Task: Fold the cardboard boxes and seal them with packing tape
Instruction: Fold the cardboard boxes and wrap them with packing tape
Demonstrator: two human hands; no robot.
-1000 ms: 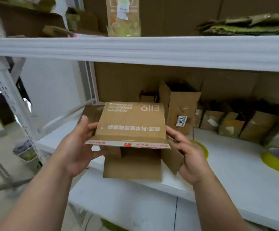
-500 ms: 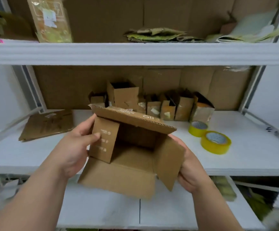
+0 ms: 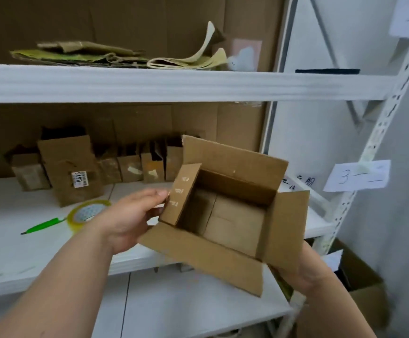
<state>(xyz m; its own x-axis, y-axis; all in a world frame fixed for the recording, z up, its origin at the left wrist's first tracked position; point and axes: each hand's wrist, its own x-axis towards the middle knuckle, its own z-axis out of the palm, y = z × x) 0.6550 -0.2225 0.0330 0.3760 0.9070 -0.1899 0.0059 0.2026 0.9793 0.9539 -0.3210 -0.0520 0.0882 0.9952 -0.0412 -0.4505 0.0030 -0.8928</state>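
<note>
Before the white metal shelf (image 3: 174,84), the left hand (image 3: 127,215) pinches a side flap of the open brown cardboard box (image 3: 225,215); the right hand (image 3: 303,272) supports its underside, grip hidden. Fold short flaps first.

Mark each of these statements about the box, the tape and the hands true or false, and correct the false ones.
1. The box has its top flaps open. True.
2. The left hand holds the box at its left flap. True.
3. The tape roll sits inside the box. False: it lies on the shelf, left of the box.
4. A green pen lies beside the tape roll. True.
5. The right hand holds the tape roll. False: it supports the box from the right, mostly hidden behind a flap.
</note>
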